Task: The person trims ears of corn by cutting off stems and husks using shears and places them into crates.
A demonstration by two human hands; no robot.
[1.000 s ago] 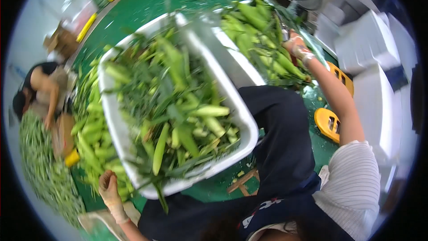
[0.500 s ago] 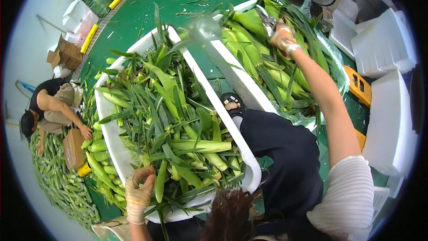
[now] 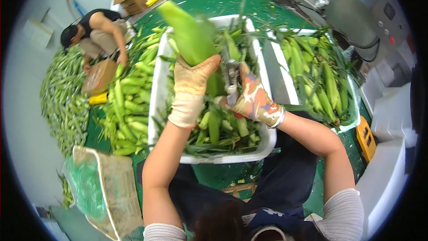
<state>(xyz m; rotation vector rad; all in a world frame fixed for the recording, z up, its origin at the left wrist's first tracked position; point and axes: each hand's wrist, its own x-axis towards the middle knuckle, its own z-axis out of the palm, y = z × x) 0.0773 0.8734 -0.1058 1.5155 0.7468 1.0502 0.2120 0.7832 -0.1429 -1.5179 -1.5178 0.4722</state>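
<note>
My left hand (image 3: 191, 82), in a pale striped glove, grips an ear of corn (image 3: 189, 33) in its green husk near the lower end. The ear points up and away, its top blurred by motion. In a camouflage-patterned glove, my right hand (image 3: 258, 100) is closed on metal pruning shears (image 3: 232, 78), close beside the ear's lower end. Whether the blades touch the ear, I cannot tell. Both hands are above a white crate (image 3: 232, 157) that holds husk leaves and cut stalk pieces.
At right stands another white crate (image 3: 285, 69) of unpeeled corn. A heap of corn (image 3: 133, 107) lies left of the middle crate, beside a crouching person (image 3: 104, 29) with a cardboard box (image 3: 99, 76). An open sack (image 3: 122, 192) lies near left; white foam boxes (image 3: 392, 116) line the right.
My right hand has come back from the right crate to the middle one with the shears. My left hand, formerly at the middle crate's near edge, now holds an ear of corn. The view has shifted.
</note>
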